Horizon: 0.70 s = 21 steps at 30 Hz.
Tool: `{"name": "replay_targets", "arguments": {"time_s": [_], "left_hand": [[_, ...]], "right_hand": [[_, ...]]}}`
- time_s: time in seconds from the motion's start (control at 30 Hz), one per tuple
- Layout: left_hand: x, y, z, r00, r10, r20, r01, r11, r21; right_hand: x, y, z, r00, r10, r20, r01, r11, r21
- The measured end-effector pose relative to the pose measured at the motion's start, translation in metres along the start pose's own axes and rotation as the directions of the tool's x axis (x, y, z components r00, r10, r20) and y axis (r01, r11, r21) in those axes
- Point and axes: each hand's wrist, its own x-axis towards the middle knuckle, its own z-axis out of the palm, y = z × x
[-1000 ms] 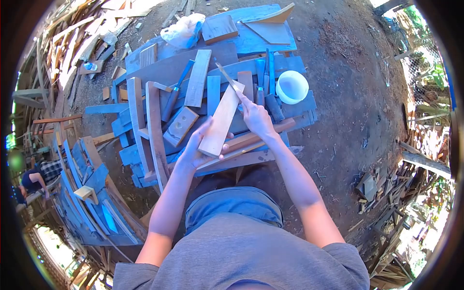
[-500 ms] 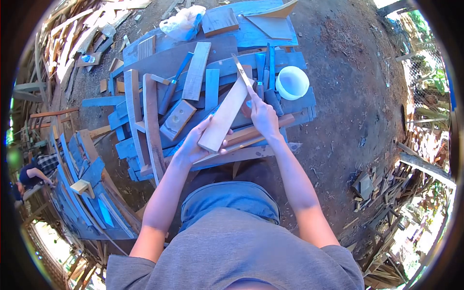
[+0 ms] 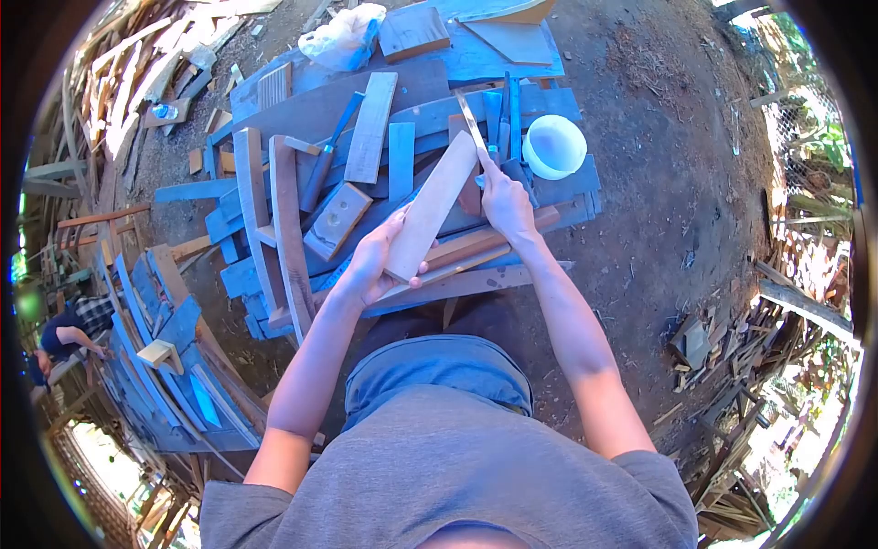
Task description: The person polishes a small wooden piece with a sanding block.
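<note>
Pale wooden board point(image 3: 434, 206) is up in the air over the wood-strewn bench point(image 3: 581, 183), lower end gripped by the left hand point(image 3: 377, 261), thumb one side, fingertips the other. The right hand point(image 3: 508, 203) has its fingers curled round a thin flat tool point(image 3: 469, 119) by the board's top end; can't tell if they touch. My worry: nothing's clamped, so a weak left grip could let the board twist and the tool skid. White bucket point(image 3: 554, 146) nearby, can't make out contents. Same with the bunched plastic bag point(image 3: 343, 41) further back.
</note>
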Motion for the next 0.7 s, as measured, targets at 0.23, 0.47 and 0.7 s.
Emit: {"name": "replay_targets", "arguments": {"time_s": [0.23, 0.47, 0.7], "left_hand": [[0.001, 0.003, 0.001, 1.0, -0.007, -0.028, 0.007, 1.0, -0.005], [0.003, 0.012, -0.004, 1.0, -0.022, -0.013, 0.023, 0.998, 0.051], [-0.001, 0.003, -0.011, 0.999, 0.017, 0.031, -0.02, 0.996, 0.091]], "right_hand": [[-0.063, -0.018, 0.011, 0.966, -0.256, -0.04, 0.257, 0.931, 0.26], [-0.04, -0.021, 0.01, 0.994, -0.083, 0.072, 0.076, 0.993, 0.089], [0.013, 0.015, 0.007, 1.0, 0.021, -0.006, -0.021, 0.998, 0.052]]}}
